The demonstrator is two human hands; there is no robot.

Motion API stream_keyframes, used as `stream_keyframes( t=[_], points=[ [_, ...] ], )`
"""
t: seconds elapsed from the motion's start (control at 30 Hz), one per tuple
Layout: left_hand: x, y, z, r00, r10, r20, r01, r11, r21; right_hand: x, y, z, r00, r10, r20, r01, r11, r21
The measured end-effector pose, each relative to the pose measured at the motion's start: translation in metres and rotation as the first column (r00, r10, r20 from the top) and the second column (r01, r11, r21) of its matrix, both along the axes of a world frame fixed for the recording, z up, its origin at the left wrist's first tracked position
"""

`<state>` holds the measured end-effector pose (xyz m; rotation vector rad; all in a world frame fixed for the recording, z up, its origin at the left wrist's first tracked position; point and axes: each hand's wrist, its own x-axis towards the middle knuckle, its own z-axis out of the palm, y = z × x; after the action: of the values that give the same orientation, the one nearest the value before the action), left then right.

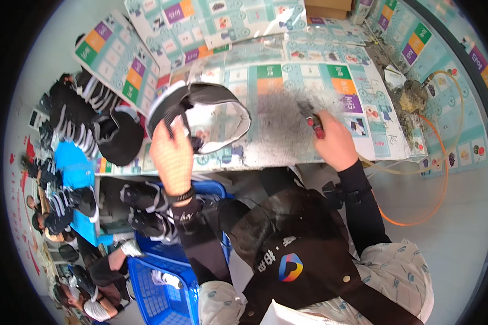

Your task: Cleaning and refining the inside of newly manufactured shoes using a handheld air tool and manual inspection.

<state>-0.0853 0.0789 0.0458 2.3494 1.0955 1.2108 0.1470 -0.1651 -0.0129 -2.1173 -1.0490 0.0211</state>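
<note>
Left hand (172, 157) fingers inside shoe upper (200, 116), right hand (335, 142) fingers around tool (313, 123)

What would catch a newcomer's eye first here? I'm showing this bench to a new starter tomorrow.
Probably the black-and-white shoe upper held up at centre in the left hand, above the table's colourful printed sheets. To its right, the right hand grips a red-handled tool over a dark smudged patch. At lower left, a blue basket holds more such uppers.
</note>
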Motion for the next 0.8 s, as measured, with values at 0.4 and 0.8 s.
stream_keyframes(
  t=[0.4,0.8],
  points=[
    [-0.014,-0.025,0.001,0.824,-0.026,0.566,0.281,0.886,-0.369,-0.05,0.04,0.038,0.952,0.235,-0.196,-0.173,0.942,0.287],
    [-0.042,-0.024,-0.007,0.641,0.04,0.767,0.57,0.644,-0.51,-0.031,0.082,-0.04,0.576,0.443,-0.687,0.06,0.816,0.575]
  ],
)
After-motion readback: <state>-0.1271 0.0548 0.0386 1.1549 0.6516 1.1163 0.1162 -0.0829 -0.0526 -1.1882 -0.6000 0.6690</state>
